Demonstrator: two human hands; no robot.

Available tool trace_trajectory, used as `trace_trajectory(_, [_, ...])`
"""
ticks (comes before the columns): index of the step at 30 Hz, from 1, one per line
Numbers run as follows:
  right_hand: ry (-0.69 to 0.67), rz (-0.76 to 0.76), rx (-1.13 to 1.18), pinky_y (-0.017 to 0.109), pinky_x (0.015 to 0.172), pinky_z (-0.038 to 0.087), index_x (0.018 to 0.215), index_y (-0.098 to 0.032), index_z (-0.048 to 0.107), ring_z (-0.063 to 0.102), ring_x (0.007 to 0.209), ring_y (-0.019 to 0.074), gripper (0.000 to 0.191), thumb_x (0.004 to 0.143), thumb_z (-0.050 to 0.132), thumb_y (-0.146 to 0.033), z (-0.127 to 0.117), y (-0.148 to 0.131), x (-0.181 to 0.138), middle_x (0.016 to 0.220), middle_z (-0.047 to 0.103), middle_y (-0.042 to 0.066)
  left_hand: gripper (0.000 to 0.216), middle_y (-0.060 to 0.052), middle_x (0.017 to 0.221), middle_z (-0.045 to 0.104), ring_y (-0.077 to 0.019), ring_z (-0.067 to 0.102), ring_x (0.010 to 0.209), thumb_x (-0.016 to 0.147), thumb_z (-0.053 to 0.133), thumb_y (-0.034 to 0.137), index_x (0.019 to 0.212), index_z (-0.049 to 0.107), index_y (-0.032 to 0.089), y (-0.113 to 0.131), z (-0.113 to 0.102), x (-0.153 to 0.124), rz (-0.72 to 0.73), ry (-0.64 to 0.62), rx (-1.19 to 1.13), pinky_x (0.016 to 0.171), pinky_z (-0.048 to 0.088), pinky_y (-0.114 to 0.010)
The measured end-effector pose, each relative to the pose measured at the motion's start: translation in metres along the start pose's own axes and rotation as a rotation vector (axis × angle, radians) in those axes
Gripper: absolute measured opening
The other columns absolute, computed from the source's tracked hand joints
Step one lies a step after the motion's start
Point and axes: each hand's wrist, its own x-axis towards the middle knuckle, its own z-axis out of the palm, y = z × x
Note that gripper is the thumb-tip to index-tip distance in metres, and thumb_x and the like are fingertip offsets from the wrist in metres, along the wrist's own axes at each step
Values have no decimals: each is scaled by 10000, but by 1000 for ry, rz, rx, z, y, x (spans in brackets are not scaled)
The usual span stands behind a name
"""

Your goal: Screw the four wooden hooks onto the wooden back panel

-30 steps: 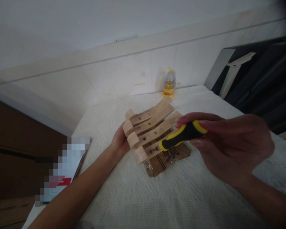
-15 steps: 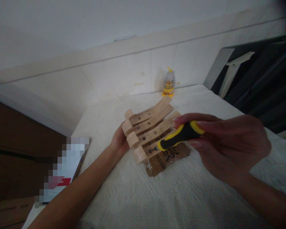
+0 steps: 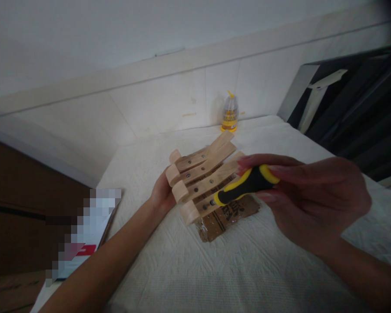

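Note:
A wooden rack of several parallel slats with rounded ends (image 3: 200, 176) is tilted up off the white cloth. My left hand (image 3: 163, 193) grips it from behind at its left side, most fingers hidden by the wood. My right hand (image 3: 308, 198) is closed around a black and yellow screwdriver (image 3: 244, 184). The screwdriver's tip meets a screw on the lowest slat. A brown plastic packet (image 3: 228, 217) lies under the rack.
A small clear and yellow bottle-shaped case (image 3: 230, 114) stands by the pale wall at the back. A printed booklet (image 3: 84, 234) lies at the cloth's left edge. A dark frame with a white bracket (image 3: 345, 95) leans at the right.
The rack and both hands have shifted very slightly left and up in view. The screwdriver stays on the same screw.

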Motion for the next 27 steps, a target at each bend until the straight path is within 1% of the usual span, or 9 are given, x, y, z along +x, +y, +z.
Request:
trace_trajectory(4, [-16, -32, 6, 328, 747, 628, 986, -227, 659, 701, 915, 191, 334, 723, 670, -21, -1, 0, 1, 937, 739, 7, 320, -87, 853, 707, -205, 667, 830, 861, 452, 322, 969, 646, 93, 0, -2, 1, -23, -4, -43, 837, 502, -341])
trace_trajectory(10, [-14, -47, -3, 314, 760, 625, 993, -210, 665, 701, 911, 185, 337, 720, 668, -12, -1, 1, 2, 918, 740, 12, 337, -102, 912, 705, -218, 667, 855, 877, 418, 319, 986, 640, 91, 0, -2, 2, -20, 24, -35, 821, 506, -355])
trace_trajectory(14, [-4, -55, 20, 311, 772, 622, 993, -188, 667, 702, 908, 189, 332, 712, 676, -11, 0, 2, 2, 877, 738, 20, 349, -94, 820, 703, -210, 668, 797, 881, 409, 330, 956, 647, 86, 0, 0, 2, -33, 35, -34, 815, 508, -360])
trace_trajectory(17, [-13, -37, 36, 329, 763, 623, 991, -208, 664, 702, 910, 197, 326, 719, 677, -27, -1, 2, 2, 889, 736, 19, 367, -96, 784, 699, -205, 668, 746, 884, 394, 333, 969, 645, 79, 0, 1, 2, -27, 63, -25, 789, 516, -365])
trace_trajectory(19, [-24, -28, 44, 339, 754, 624, 993, -224, 660, 701, 912, 199, 325, 727, 675, -38, -1, 1, 1, 909, 735, 18, 376, -105, 812, 702, -211, 670, 760, 886, 386, 333, 988, 641, 76, 1, 2, 3, -36, 75, -23, 791, 516, -372])
trace_trajectory(23, [-58, -27, 33, 327, 774, 614, 1008, -215, 658, 691, 936, 186, 342, 726, 667, -22, -2, 1, 1, 925, 729, 16, 363, -114, 872, 706, -225, 673, 789, 888, 382, 318, 954, 649, 82, 1, 1, 3, -30, 55, -23, 776, 519, -373])
trace_trajectory(27, [-113, 2, 41, 302, 736, 606, 1033, -222, 650, 683, 920, 170, 372, 721, 661, -19, 0, 1, 6, 940, 717, 19, 318, -98, 829, 708, -206, 667, 747, 874, 391, 266, 917, 650, 88, 0, 1, 4, 21, 65, -23, 730, 521, -331])
